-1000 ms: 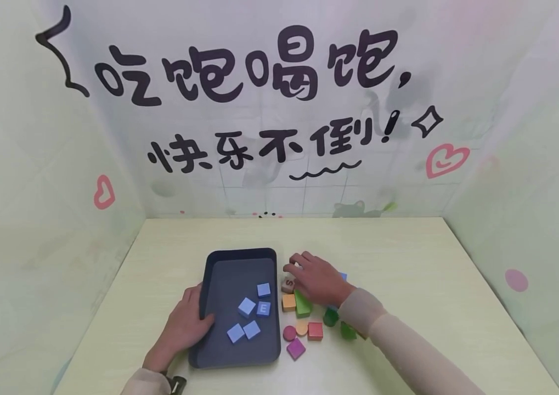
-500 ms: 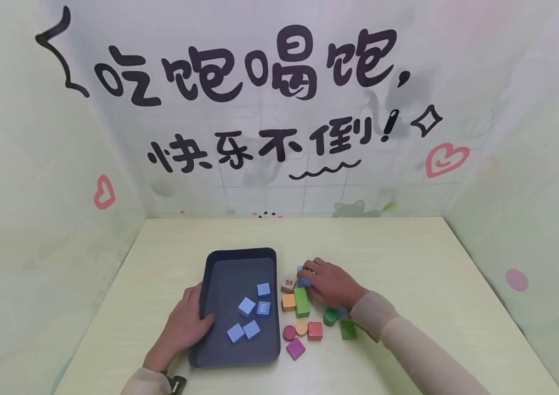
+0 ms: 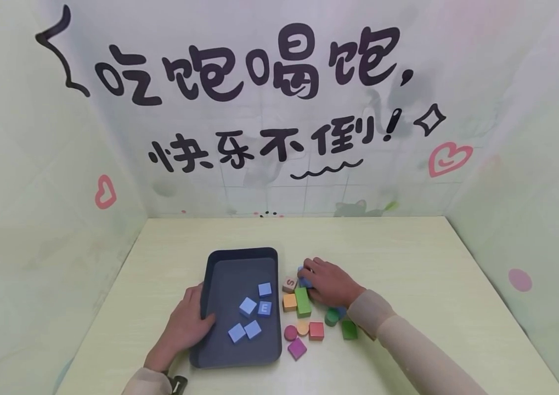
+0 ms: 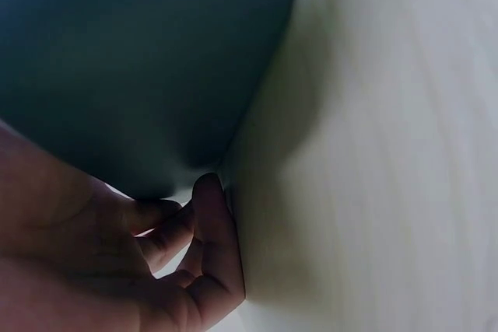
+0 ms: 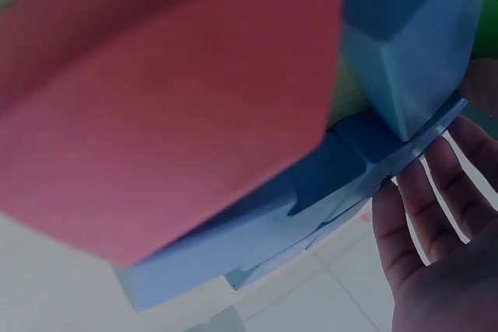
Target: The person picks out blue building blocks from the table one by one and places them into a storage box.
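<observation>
My left hand [image 3: 186, 322] grips the left side of a dark grey tray [image 3: 240, 359], its thumb over the rim. In the left wrist view its fingers bend under the tray's dark outer wall [image 4: 148, 68]. Several blue cubes [image 3: 247, 306] lie in the tray, one marked with an E. My right hand [image 3: 332, 284] pinches a blue block [image 3: 304, 278] among the loose blocks right of the tray. Its palm hides other pieces. In the right wrist view, the fingers touch blue blocks [image 5: 428, 52] behind a large red face [image 5: 179, 130].
Beside the tray lie a wooden S cube [image 3: 289, 283], an orange cube [image 3: 289, 302], a light green block [image 3: 302, 302], a red cube [image 3: 316, 331], a purple block [image 3: 297, 348], a dark green block [image 3: 350, 329] and small round pieces [image 3: 291, 332]. Printed cloth walls surround the table [image 3: 383, 241].
My right hand has shifted slightly right and toward me, uncovering the S cube and light green block, and now holds a blue block. The left hand and tray stay put.
</observation>
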Motion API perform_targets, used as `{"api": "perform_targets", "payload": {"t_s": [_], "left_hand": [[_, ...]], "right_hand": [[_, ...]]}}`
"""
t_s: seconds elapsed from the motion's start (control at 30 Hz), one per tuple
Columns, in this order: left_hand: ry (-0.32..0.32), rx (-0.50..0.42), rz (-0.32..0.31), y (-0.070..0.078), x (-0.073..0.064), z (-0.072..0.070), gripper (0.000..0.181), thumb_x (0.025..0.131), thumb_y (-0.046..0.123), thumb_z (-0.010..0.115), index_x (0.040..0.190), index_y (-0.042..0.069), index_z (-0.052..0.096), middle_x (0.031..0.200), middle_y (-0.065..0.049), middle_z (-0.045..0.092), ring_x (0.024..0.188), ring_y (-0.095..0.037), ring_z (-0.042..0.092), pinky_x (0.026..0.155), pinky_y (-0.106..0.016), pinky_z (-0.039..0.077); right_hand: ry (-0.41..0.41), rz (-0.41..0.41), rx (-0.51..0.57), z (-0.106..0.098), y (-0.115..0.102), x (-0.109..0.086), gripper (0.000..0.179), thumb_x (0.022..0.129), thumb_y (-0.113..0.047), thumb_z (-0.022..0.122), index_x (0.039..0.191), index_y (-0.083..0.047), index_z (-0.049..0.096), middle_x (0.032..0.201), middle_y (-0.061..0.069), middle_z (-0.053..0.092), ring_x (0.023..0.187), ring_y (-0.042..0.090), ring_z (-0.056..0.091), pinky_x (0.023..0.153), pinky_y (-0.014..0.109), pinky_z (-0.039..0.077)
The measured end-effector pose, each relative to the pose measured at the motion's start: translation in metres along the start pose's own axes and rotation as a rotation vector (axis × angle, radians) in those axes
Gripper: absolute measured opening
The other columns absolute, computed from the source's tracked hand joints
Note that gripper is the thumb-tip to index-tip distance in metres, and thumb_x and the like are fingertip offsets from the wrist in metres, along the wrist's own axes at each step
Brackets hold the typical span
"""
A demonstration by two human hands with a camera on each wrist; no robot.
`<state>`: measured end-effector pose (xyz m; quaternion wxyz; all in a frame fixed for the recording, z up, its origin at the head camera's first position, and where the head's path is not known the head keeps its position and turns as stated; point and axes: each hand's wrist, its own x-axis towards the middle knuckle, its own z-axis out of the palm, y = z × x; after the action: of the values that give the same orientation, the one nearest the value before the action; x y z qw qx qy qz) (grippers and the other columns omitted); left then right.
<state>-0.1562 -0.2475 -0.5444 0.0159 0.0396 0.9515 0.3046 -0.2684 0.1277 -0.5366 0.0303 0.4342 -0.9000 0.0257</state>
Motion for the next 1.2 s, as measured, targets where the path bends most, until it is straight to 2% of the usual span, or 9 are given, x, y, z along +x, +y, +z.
{"api": "perform_targets", "payload": {"t_s": [0.27, 0.47, 0.63, 0.83, 1.0, 1.2], "left_hand": [[0.022, 0.005, 0.014, 0.000, -0.001, 0.001, 0.082, 0.096, 0.014, 0.072, 0.163, -0.012, 0.033, 0.155, -0.035, 0.045, 0.135, -0.055, 0.055, 0.110, -0.068, 0.048], [0.018, -0.001, 0.011, -0.002, -0.001, 0.002, 0.081, 0.096, 0.013, 0.071, 0.164, -0.012, 0.033, 0.156, -0.035, 0.044, 0.136, -0.056, 0.054, 0.111, -0.068, 0.048], [0.000, -0.004, 0.004, -0.003, 0.000, 0.003, 0.082, 0.097, 0.014, 0.070, 0.165, -0.012, 0.031, 0.158, -0.035, 0.043, 0.137, -0.055, 0.053, 0.112, -0.068, 0.047], [0.000, -0.006, 0.003, -0.004, -0.001, 0.003, 0.082, 0.097, 0.014, 0.070, 0.164, -0.012, 0.031, 0.157, -0.035, 0.043, 0.137, -0.055, 0.053, 0.112, -0.068, 0.047], [0.001, -0.005, 0.001, -0.004, 0.000, 0.003, 0.082, 0.097, 0.014, 0.070, 0.164, -0.012, 0.031, 0.157, -0.035, 0.043, 0.137, -0.055, 0.053, 0.112, -0.068, 0.047], [0.003, -0.003, 0.007, -0.004, 0.000, 0.003, 0.082, 0.097, 0.014, 0.070, 0.165, -0.011, 0.031, 0.157, -0.035, 0.043, 0.137, -0.055, 0.054, 0.112, -0.068, 0.046]], "right_hand": [[-0.075, 0.020, -0.005, -0.001, 0.003, 0.001, 0.035, 0.105, -0.030, 0.078, 0.137, -0.019, 0.072, 0.122, 0.003, 0.064, 0.101, 0.018, 0.059, 0.095, 0.033, 0.058], [-0.082, 0.001, -0.039, -0.001, 0.002, 0.002, 0.034, 0.107, -0.028, 0.076, 0.136, -0.013, 0.071, 0.120, 0.003, 0.065, 0.099, 0.018, 0.059, 0.096, 0.032, 0.059], [-0.070, 0.034, -0.012, 0.001, 0.004, 0.002, 0.035, 0.109, -0.030, 0.071, 0.137, -0.008, 0.066, 0.116, 0.003, 0.067, 0.098, 0.017, 0.056, 0.096, 0.033, 0.058], [-0.005, 0.104, 0.066, -0.001, 0.007, 0.002, 0.037, 0.109, -0.033, 0.062, 0.134, -0.006, 0.066, 0.105, -0.001, 0.066, 0.094, 0.016, 0.052, 0.088, 0.035, 0.055], [0.031, 0.135, 0.149, -0.007, 0.003, 0.006, 0.037, 0.107, -0.032, 0.057, 0.132, -0.006, 0.065, 0.104, 0.000, 0.061, 0.092, 0.015, 0.053, 0.083, 0.034, 0.055], [0.036, 0.127, 0.209, -0.015, -0.012, 0.019, 0.037, 0.105, -0.035, 0.055, 0.130, -0.008, 0.063, 0.099, -0.004, 0.054, 0.078, 0.010, 0.053, 0.069, 0.027, 0.048]]}}
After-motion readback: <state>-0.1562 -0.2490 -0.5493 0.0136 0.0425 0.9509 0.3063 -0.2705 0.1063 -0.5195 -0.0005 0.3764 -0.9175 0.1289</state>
